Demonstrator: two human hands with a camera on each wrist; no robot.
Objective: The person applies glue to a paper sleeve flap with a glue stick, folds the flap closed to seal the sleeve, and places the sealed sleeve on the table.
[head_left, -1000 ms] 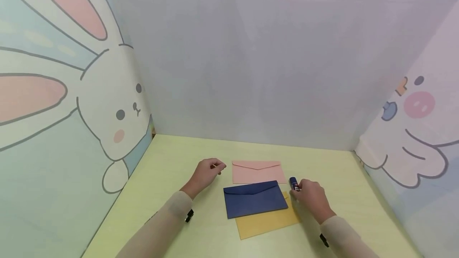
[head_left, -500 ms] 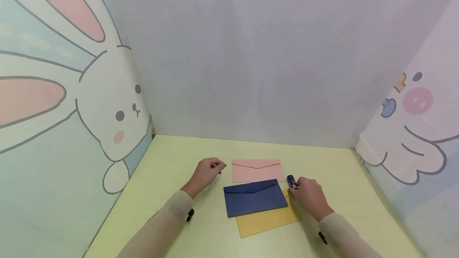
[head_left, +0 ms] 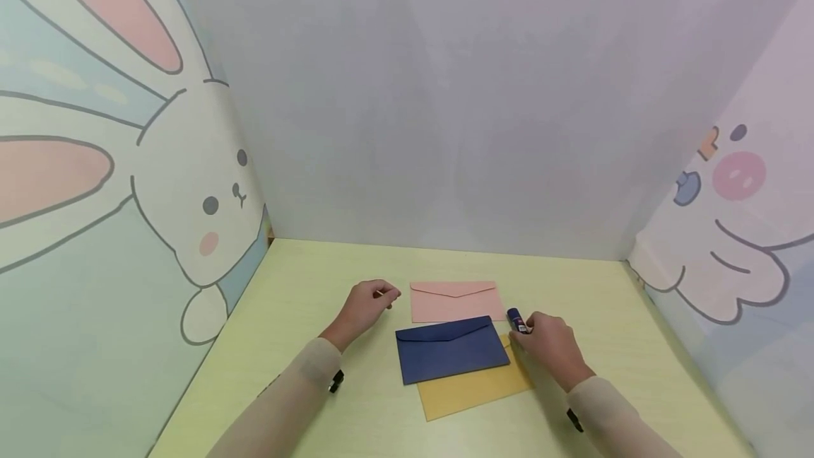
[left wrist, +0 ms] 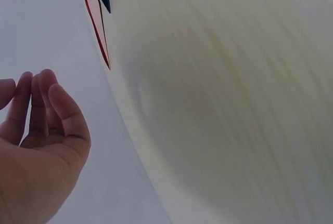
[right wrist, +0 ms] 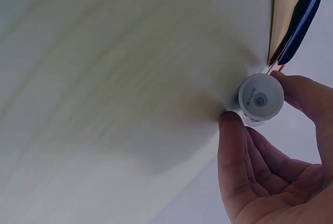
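My right hand (head_left: 555, 346) pinches a glue stick (head_left: 517, 320) with a dark blue body, thumb on one side and fingers on the other. In the right wrist view its white round base (right wrist: 261, 97) faces the camera. To its left, a blue envelope (head_left: 454, 359) lies partly over a yellow envelope (head_left: 470, 391), and a pink envelope (head_left: 454, 306) lies behind them, flap side up. My left hand (head_left: 362, 309) stays left of the pink envelope, fingers loosely curled and holding nothing; in the left wrist view its fingers (left wrist: 67, 109) bend toward the thumb.
A pale yellow-green table (head_left: 324, 267) carries everything. A grey wall (head_left: 432, 126) closes off the back. Side panels with a cartoon rabbit (head_left: 191, 182) on the left and another cartoon animal (head_left: 718, 246) on the right flank the table.
My right hand has shifted slightly left with the glue stick, bringing it nearer the envelopes. My left hand and the envelopes keep their places; the head view moved a little.
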